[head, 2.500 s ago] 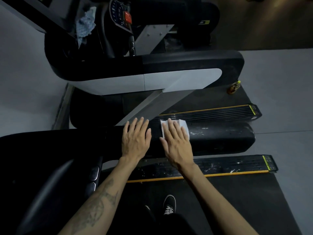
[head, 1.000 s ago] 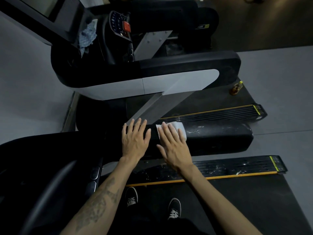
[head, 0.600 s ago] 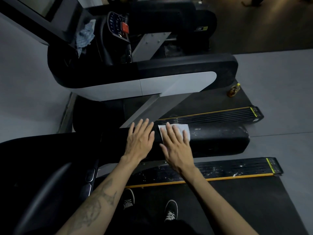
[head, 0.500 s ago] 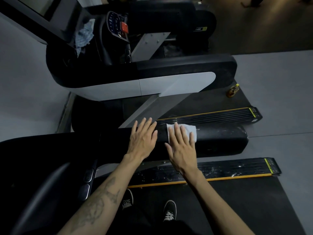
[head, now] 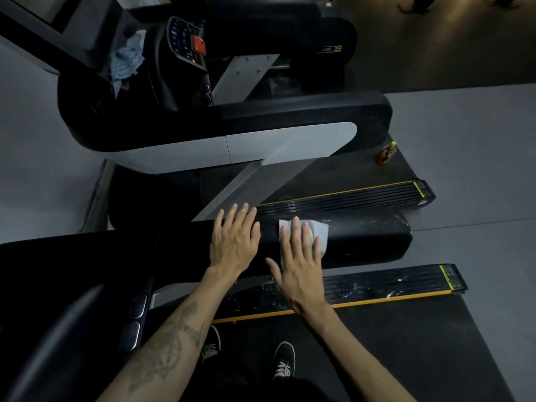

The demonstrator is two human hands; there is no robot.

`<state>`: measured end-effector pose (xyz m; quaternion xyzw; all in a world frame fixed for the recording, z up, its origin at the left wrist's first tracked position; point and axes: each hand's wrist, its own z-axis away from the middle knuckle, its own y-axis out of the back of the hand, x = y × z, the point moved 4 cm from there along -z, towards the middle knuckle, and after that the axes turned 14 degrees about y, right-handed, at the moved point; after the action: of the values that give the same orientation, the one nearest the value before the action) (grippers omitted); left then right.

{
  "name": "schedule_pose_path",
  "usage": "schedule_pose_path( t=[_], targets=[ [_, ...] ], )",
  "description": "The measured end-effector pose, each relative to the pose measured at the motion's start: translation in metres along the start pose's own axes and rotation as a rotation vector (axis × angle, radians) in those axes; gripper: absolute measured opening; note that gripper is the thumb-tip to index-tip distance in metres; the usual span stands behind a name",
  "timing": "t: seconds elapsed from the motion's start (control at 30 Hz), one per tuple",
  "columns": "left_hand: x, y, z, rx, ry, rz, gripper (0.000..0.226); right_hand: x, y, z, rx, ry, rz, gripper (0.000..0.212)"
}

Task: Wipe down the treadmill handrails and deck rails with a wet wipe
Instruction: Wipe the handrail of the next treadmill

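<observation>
While both forearms reach forward from the near edge, the scene runs left to right as follows. Far left, a blue cloth (head: 126,63) sits crumpled on the neighbouring treadmill's console, beside a keypad with a red stop button (head: 199,44). Left of centre, the left hand (head: 233,242) lies flat on the black handrail (head: 368,237), fingers straight and slightly spread, grip slack, holding nothing. Just beside it to the right, apart from it, the right hand (head: 298,261) presses a white wet wipe (head: 319,229) flat against the top of the same handrail; fingers are straight over the wipe, not curled round it, and the wipe's far and right edges show past the fingertips. Right of the wipe, the handrail surface carries pale smears. Nearer, below the handrail, a black deck rail (head: 391,282) with a yellow edge shows white flecks. Far right, a small amber bottle (head: 385,153) stands on the neighbouring treadmill's belt. Two dark shoes (head: 282,361) stand on the near belt.
</observation>
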<state>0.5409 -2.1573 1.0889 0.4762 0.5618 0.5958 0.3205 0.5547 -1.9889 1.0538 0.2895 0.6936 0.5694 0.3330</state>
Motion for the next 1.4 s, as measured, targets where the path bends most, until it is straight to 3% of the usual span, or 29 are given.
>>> schedule_pose_path(
  t=[0.2,0.4,0.6,0.8,1.07,1.17,1.3,1.4],
  targets=[
    [0.000,0.000,-0.001,-0.014,-0.001,-0.010,0.062,0.014,0.007,-0.021,-0.051,0.233,0.010,0.068],
    [0.002,0.000,0.000,0.028,0.002,0.000,0.058,0.003,0.001,-0.005,0.050,-0.063,-0.082,0.073],
    [0.001,0.001,0.000,0.035,-0.003,-0.017,0.056,0.011,0.015,-0.033,-0.057,0.145,-0.108,0.066],
    [0.000,0.001,0.000,0.062,-0.007,-0.005,0.053,0.016,0.020,-0.025,-0.023,-0.113,-0.118,0.067],
    [-0.001,-0.003,-0.002,0.083,-0.006,-0.019,0.052,0.018,0.027,-0.063,-0.115,0.094,-0.161,0.056],
    [0.000,-0.003,-0.002,0.091,-0.009,-0.022,0.051,0.027,0.032,-0.072,-0.101,0.036,-0.082,0.049],
    [0.000,-0.004,-0.002,0.100,-0.004,-0.027,0.051,0.020,0.033,-0.057,-0.037,-0.187,-0.080,0.049],
    [0.000,-0.005,-0.003,0.099,0.003,-0.031,0.051,0.005,0.031,-0.060,-0.016,-0.138,-0.156,0.056]
  ],
)
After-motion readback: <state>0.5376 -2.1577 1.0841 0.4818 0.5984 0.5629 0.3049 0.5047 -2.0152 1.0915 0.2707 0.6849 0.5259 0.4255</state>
